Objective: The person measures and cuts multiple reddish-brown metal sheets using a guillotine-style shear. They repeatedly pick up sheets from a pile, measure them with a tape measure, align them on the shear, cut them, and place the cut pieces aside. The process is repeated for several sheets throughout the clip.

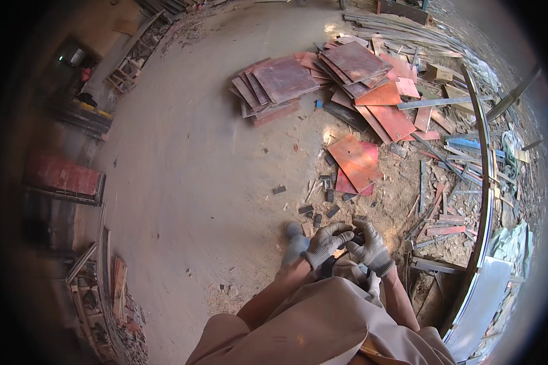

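Note:
Both of my hands wear grey work gloves and meet in front of my body, low in the head view. My left hand (324, 243) has its fingers curled and pressed together, their tips pointing at the other hand. Close beside it, my right hand (372, 248) is bent inward with fingers curled too. Whatever lies between the fingertips is too small or hidden to name. Just beyond the hands, small dark blocks (333, 211) are scattered on the dusty ground. A little farther, an orange-brown board (353, 161) overlaps a red board (366, 182).
Stacked reddish panels (285, 79) lie ahead, with a messy heap of boards (396, 121) to their right. A long curved-looking metal rail (486, 176) runs along my right, beside a pale sheet (484, 304). Timber frames (85, 292) stand at the left.

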A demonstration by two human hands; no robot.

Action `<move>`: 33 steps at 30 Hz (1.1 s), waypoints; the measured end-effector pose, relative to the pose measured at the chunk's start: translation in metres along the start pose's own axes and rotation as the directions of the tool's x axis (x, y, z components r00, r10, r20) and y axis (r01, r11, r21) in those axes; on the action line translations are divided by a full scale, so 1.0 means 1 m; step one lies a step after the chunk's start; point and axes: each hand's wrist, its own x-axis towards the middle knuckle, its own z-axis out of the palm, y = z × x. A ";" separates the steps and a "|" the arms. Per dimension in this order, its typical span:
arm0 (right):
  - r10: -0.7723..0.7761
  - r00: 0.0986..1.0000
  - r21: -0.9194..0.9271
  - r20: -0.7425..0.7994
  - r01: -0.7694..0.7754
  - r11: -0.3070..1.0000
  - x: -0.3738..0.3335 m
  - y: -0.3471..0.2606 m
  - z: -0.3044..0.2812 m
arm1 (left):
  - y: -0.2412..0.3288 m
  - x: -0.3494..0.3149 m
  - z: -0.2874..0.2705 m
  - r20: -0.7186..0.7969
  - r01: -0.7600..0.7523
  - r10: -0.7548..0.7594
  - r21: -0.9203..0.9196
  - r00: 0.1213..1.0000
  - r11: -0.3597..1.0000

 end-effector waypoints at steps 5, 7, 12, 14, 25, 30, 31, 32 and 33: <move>-0.172 0.954 0.056 0.246 0.163 0.985 0.138 -0.120 0.110 | 0.076 -0.002 -0.184 -0.131 -0.015 0.001 -0.113 0.991 0.994; -0.107 0.928 -0.293 0.356 0.219 0.930 0.187 -0.149 0.133 | 0.105 0.004 -0.233 -0.170 0.016 -0.020 -0.022 0.985 1.000; -0.078 0.917 -0.263 0.390 0.192 0.945 0.316 -0.169 0.176 | 0.171 0.059 -0.337 -0.232 0.013 -0.031 -0.080 0.972 0.997; 0.117 0.899 -0.375 0.423 0.055 0.926 0.371 -0.160 0.183 | 0.198 0.091 -0.391 -0.306 0.032 -0.086 -0.179 0.948 0.983; 0.514 0.813 -0.462 0.275 -0.357 0.812 0.726 -0.087 0.061 | 0.498 0.325 -0.800 -0.796 -0.432 -0.160 -0.471 0.583 0.769; 0.545 0.819 -0.436 0.181 -0.430 0.790 0.848 -0.089 0.063 | 0.570 0.476 -0.874 -0.790 -0.302 -0.152 -0.394 0.593 0.868; 0.564 0.812 -0.418 0.149 -0.465 0.780 0.869 -0.089 0.071 | 0.575 0.504 -0.885 -0.768 -0.244 -0.175 -0.397 0.616 0.885; 0.592 0.800 -0.431 0.096 -0.503 0.749 0.891 -0.088 0.078 | 0.578 0.533 -0.896 -0.737 -0.202 -0.178 -0.395 0.652 0.896; 0.601 0.798 -0.373 0.045 -0.545 0.751 0.912 -0.087 0.089 | 0.580 0.560 -0.910 -0.742 -0.071 -0.197 -0.313 0.641 0.947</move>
